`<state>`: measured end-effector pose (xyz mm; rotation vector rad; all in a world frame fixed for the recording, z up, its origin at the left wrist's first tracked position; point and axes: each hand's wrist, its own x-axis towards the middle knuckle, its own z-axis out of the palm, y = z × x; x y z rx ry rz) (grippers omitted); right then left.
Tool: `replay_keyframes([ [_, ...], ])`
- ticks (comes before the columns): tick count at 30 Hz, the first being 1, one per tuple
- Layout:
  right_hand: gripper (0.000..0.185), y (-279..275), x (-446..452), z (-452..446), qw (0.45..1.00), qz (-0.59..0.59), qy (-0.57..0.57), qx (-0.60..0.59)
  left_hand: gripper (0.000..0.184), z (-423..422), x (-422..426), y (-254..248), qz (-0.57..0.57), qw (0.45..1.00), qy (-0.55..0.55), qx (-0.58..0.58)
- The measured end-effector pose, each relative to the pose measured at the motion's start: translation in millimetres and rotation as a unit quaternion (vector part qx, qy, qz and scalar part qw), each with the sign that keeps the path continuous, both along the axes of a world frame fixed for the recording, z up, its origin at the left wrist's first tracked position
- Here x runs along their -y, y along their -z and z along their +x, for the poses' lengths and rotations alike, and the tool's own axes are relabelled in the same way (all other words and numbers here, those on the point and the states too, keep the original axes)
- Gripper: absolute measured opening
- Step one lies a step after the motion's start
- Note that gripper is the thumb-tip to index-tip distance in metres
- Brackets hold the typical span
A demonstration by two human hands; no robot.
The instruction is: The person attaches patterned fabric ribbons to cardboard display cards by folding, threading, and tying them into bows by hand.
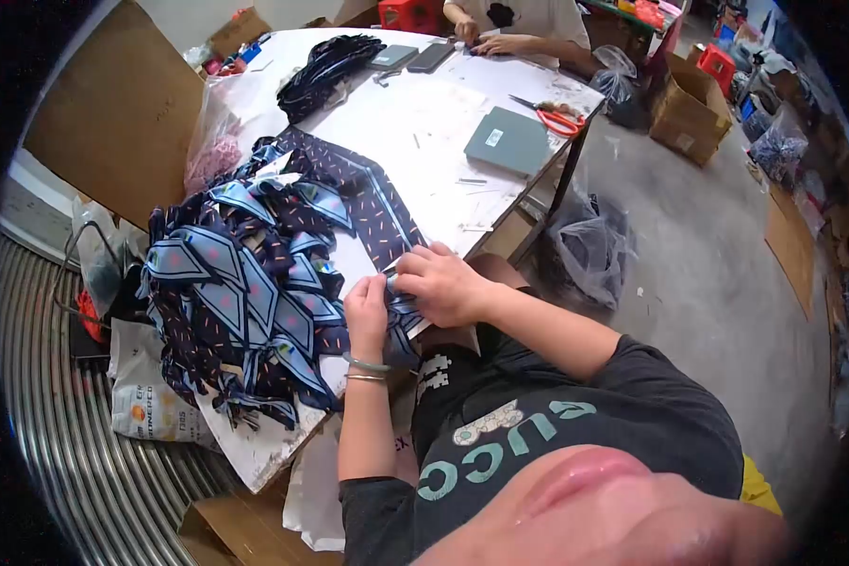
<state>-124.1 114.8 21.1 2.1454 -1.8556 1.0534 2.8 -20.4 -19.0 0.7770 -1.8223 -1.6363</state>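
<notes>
A navy and light-blue patterned scarf (377,203) stretches over the table to its front edge, where both hands meet on the cloth. My left hand (366,309) pinches it, thumb and fingers pressed together, with bangles on the wrist. Close beside it, my right hand (441,285) has its fingers curled onto the same cloth. The exact fold between the fingertips is hidden. Left of my hands lies a heaped pile of similar scarves (231,274), with pointed light-blue ends showing.
Orange-handled scissors (558,120) and a grey-green box (507,141) lie on the white table (434,113). Farther back are a black bundle (325,75) and a phone (430,58). Another person's hands (489,40) work opposite. A cardboard box (690,108) stands on the floor.
</notes>
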Motion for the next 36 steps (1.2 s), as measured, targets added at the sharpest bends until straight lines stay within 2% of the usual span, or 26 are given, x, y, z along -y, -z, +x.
replay_keyframes([
  [2, 0.024, 15.9, 3.8, 0.1, 0.995, -0.028, 0.083, -0.050, 0.017, -2.9, 1.7, 2.3, 0.071, 0.997, 0.002, -0.040],
  [5, 0.014, 22.5, 8.1, 2.1, 0.986, -0.105, 0.100, -0.079, 0.009, -5.5, -2.6, -2.0, 0.077, 0.996, -0.017, -0.040],
  [7, 0.010, 21.7, 7.1, 0.5, 0.983, -0.106, 0.119, -0.093, 0.008, -4.5, -3.3, -7.0, 0.081, 0.995, -0.014, -0.051],
  [9, 0.003, 19.3, 2.9, -2.6, 0.976, -0.088, 0.163, -0.116, 0.014, -3.1, -3.4, -11.1, 0.097, 0.993, -0.015, -0.069],
  [11, 0.003, 12.1, -5.0, -5.9, 0.970, -0.107, 0.172, -0.130, 0.019, -3.4, -1.7, -12.4, 0.107, 0.990, -0.023, -0.086],
  [13, 0.004, 7.0, -14.4, -11.7, 0.964, -0.121, 0.179, -0.154, 0.019, -2.2, 3.9, -12.3, 0.111, 0.993, 0.012, -0.036],
  [15, 0.004, 7.8, -19.5, -18.7, 0.966, -0.131, 0.168, -0.147, 0.019, -3.8, 6.0, -12.4, 0.099, 0.995, 0.018, -0.018],
  [18, 0.003, 14.6, -21.0, -27.4, 0.975, -0.153, 0.162, -0.017, 0.018, -5.2, 8.4, -12.0, 0.117, 0.990, 0.082, 0.006],
  [19, 0.003, 15.1, -20.8, -31.7, 0.975, -0.152, 0.161, -0.016, 0.018, -6.2, 6.2, -15.9, 0.118, 0.990, 0.080, 0.006],
  [21, 0.009, 16.9, -20.2, -40.3, 0.973, -0.104, 0.200, -0.043, 0.019, -6.3, 1.1, -25.0, 0.138, 0.986, 0.093, 0.019],
  [22, 0.014, 6.5, -22.9, -42.4, 0.960, -0.057, 0.237, -0.134, 0.020, -5.9, 9.1, -15.4, 0.123, 0.986, 0.111, 0.020],
  [23, 0.011, 4.8, -23.1, -48.8, 0.946, -0.060, 0.256, -0.187, 0.021, -4.7, 4.6, -24.3, 0.122, 0.986, 0.109, 0.029],
  [25, 0.013, 8.5, -17.1, -63.7, 0.979, 0.003, 0.206, 0.008, 0.020, -4.1, 1.9, -22.8, 0.144, 0.983, 0.118, 0.003],
  [26, 0.017, 1.6, -12.9, -63.1, 0.972, 0.005, 0.120, 0.202, 0.020, -4.5, 6.8, -13.6, 0.148, 0.980, 0.133, -0.007],
  [27, 0.021, -7.4, -7.6, -62.2, 0.922, 0.007, 0.032, 0.385, 0.020, -4.5, 10.1, -6.4, 0.151, 0.980, 0.129, -0.006],
  [28, 0.029, -11.3, 0.5, -64.0, 0.881, 0.066, -0.042, 0.467, 0.021, -5.3, 11.8, -1.9, 0.136, 0.980, 0.142, -0.016],
  [29, 0.031, -9.5, 14.0, -61.3, 0.860, 0.122, -0.072, 0.490, 0.021, -6.4, 10.4, -2.8, 0.120, 0.980, 0.157, -0.026],
  [32, 0.036, -19.0, 38.7, -48.5, 0.872, 0.282, -0.112, 0.385, 0.020, -8.1, 12.9, 1.8, 0.065, 0.990, 0.121, -0.031],
  [33, 0.042, -29.3, 35.1, -46.4, 0.872, 0.337, -0.086, 0.344, 0.021, -7.2, 10.9, 2.6, 0.060, 0.992, 0.106, -0.032],
  [34, 0.042, -12.2, 50.5, -52.1, 0.874, 0.384, -0.068, 0.288, 0.021, -6.0, 8.1, 2.1, 0.054, 0.994, 0.091, -0.034],
  [35, 0.038, -10.8, 56.7, -49.9, 0.874, 0.421, -0.060, 0.234, 0.022, -5.4, 7.5, 5.1, 0.055, 0.995, 0.075, -0.040],
  [36, 0.037, 1.9, 60.9, -51.8, 0.880, 0.406, -0.059, 0.241, 0.022, -5.7, 6.7, 8.8, 0.034, 0.995, 0.064, -0.063],
])
